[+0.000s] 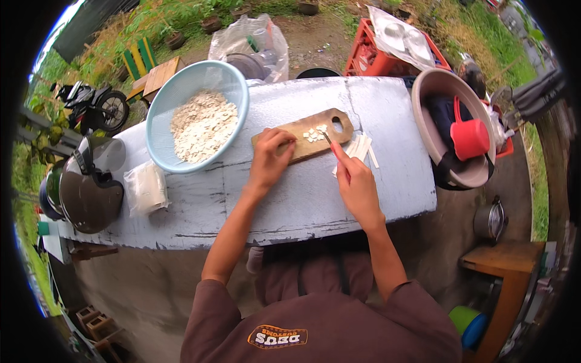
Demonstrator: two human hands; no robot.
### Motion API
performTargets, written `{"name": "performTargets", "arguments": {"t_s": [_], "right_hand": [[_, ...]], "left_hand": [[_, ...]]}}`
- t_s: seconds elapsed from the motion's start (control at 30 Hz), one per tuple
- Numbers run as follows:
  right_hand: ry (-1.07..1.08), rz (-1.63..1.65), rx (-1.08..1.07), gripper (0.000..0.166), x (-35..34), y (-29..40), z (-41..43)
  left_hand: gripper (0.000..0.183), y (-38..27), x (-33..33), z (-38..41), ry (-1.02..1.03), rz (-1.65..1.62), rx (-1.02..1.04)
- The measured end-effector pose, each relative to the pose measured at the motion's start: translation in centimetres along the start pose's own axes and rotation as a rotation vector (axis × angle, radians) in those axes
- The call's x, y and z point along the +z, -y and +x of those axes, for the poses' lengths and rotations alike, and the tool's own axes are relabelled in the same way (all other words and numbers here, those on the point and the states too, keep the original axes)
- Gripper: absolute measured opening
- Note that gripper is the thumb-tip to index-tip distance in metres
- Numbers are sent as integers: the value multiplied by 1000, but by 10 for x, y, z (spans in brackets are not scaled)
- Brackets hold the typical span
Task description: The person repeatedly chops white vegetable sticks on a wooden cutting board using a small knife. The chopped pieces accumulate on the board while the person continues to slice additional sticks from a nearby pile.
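A wooden cutting board [299, 144] with a handle hole lies slantwise on the table. My right hand [356, 181] grips a knife [335, 149] by its red handle, the blade tip at small pale cut pieces [313, 134] on the board. Over the board's left end, my left hand [271, 152] is bent with fingers curled down; whether anything is under them is hidden. Beside the board's right end, partly behind the knife hand, lie pale flat strips [361, 146]. To the left stands a light blue mesh basket [156, 136] holding a heap of similar pieces [204, 129].
The silver-covered table [290, 218] also bears a plastic bag of pale strips [146, 187] and dark helmets [93, 190] at the left. A large tub [420, 97] with a red dipper [472, 138] stands at the right edge. Beyond are a red crate [358, 47] and a clear bag [277, 45].
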State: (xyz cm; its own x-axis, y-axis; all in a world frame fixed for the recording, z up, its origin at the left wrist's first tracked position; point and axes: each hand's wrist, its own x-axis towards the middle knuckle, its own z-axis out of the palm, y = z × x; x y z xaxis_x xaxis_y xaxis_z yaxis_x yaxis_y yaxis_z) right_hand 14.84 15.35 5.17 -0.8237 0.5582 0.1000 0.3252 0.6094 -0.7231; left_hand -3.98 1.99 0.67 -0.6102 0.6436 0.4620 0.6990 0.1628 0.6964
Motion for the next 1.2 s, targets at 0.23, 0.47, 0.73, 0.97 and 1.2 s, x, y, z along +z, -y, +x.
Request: {"name": "performTargets", "arguments": {"t_s": [0.23,0.47,0.73,0.97,1.2], "right_hand": [[-117,-30,44,49,-23,-39,-2],[-235,-58,68,51,-23,-72,-1],[-249,-84,75,55,-21,-70,0],[-252,-135,78,54,-20,-70,-1],[-298,-123,34,53,-18,-77,-1]], "left_hand": [[36,-29,13,6,33,48,-233],[49,-49,52,18,-28,281,-109],[46,-27,77,35,71,235,-98],[39,-38,70,30,13,148,37],[32,-81,66,14,303,200,297]]}}
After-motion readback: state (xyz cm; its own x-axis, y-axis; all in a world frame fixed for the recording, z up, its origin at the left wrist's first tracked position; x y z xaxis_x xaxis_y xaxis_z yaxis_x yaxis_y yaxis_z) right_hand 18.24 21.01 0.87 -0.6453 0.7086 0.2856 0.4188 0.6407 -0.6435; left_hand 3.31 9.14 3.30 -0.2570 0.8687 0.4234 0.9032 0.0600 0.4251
